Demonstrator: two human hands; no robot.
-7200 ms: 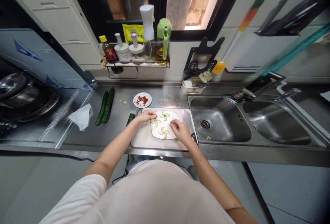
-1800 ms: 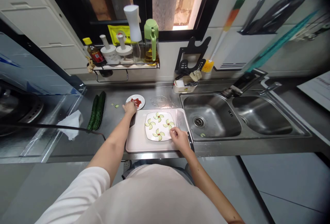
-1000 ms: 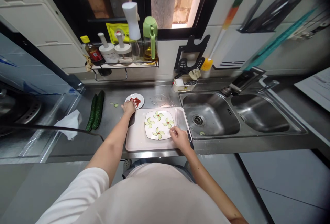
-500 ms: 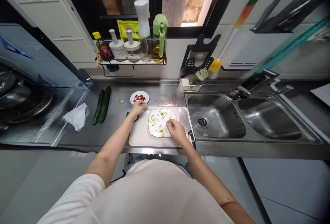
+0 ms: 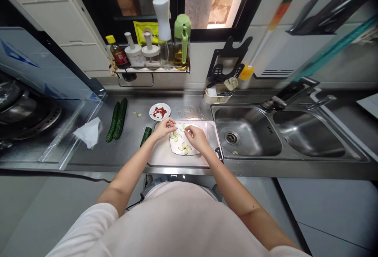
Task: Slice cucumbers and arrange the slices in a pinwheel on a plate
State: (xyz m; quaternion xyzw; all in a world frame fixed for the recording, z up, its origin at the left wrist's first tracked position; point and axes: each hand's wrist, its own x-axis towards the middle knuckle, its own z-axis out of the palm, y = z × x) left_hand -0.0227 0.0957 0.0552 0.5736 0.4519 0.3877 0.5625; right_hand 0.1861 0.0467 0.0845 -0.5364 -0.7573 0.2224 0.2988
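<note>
Pinwheel of green-edged cucumber crescents (image 5: pixel 176 135) lay on a white rounded-square plate (image 5: pixel 174 146), just bodyward of the nearer left hand (image 5: pixel 164 128), bunched at the tips like the right hand (image 5: pixel 197 137), any hold unclear from here.

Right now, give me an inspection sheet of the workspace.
Surface: steel counter, shiny marks behind the cutting board.
Job's things: white plate with pale green slices in pinwheels, on the board; small dish of red pieces behind.
Clutter: white tissue, two cucumbers, knife at the board's right.
Hands: left hand at the plate's far left corner, right hand over its right side; contents unclear.
Cables: thin dark cord below the counter's edge.
Surroundings: sink right, bottle shelf behind.
</note>
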